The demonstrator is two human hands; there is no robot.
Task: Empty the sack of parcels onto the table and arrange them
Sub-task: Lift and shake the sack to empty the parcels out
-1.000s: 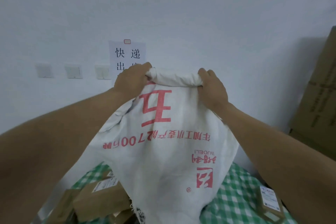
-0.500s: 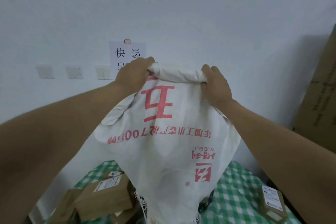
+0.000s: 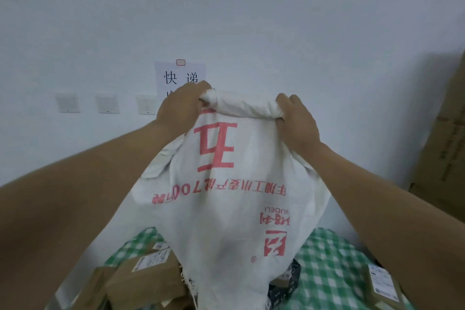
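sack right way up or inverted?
Inverted. The sack hangs mouth-down over the table: its red print reads upside down, and the left hand and right hand grip its bunched closed end on top.

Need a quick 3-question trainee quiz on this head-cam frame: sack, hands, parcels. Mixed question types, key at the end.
1. True or false: the white sack is held upside down, its red print inverted.
2. Multiple choice: how is the sack's rolled top edge held? A) left hand only B) right hand only C) both hands
3. Fill in: the brown parcels at lower left lie on a green-and-white ______ tablecloth.

Key
1. True. The red characters read upside down.
2. C. Each hand grips one end of the rolled edge.
3. Checked.
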